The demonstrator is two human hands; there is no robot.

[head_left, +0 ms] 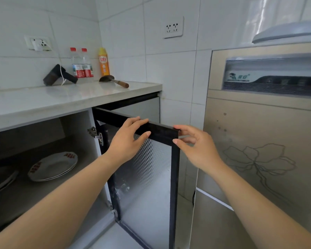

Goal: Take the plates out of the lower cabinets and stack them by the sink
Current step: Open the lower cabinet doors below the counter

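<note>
The lower cabinet door (147,169), black-framed with patterned glass, stands swung open toward me. My left hand (127,139) grips its top rail, fingers over the edge and thumb on the front. At the door's outer top corner my right hand (194,144) pinches the frame between thumb and fingers. Inside the cabinet, on the dark shelf, a small stack of white plates with red marks (52,167) lies flat. A second stack of plates (0,178) shows partly at the left edge.
The white countertop (61,99) above holds a black handheld device with a white cord (59,76), two water bottles (81,63), a yellow bottle (104,62) and a dark-bladed tool with a wooden handle (113,80). A beige appliance (262,133) stands close on the right.
</note>
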